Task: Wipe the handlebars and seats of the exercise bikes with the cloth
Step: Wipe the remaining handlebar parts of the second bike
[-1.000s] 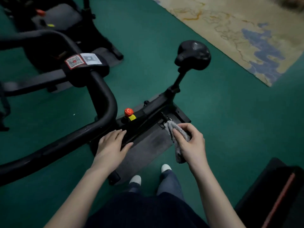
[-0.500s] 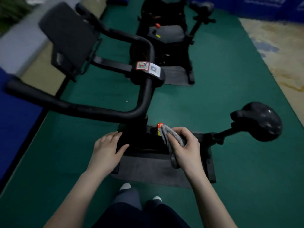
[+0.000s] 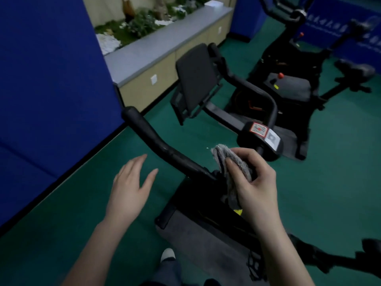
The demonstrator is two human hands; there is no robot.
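Note:
A black exercise bike stands right in front of me. Its near handlebar [image 3: 156, 141] runs from upper left down toward the stem, and the far handlebar [image 3: 261, 98] curves behind a dark console screen [image 3: 195, 79]. My right hand [image 3: 255, 186] grips a bunched grey cloth [image 3: 233, 164] just above the handlebar's base, beside the stickered clamp [image 3: 261, 139]. My left hand [image 3: 132, 186] hovers with fingers straight, a little left of the near handlebar, touching nothing. Only the tip of this bike's seat [image 3: 371, 246] shows at the lower right edge.
A second black bike [image 3: 288, 85] with its seat [image 3: 354, 71] stands behind on the green floor [image 3: 329, 193]. Another bike [image 3: 292, 15] is farther back. A blue partition [image 3: 51, 89] lines the left, with a grey-topped cabinet [image 3: 165, 50] and plants beyond. My shoe [image 3: 168, 254] is below.
The view has swung up and left from the bike's base to its handlebars. My right hand has risen with the cloth to the handlebar stem. My left hand has lifted alongside.

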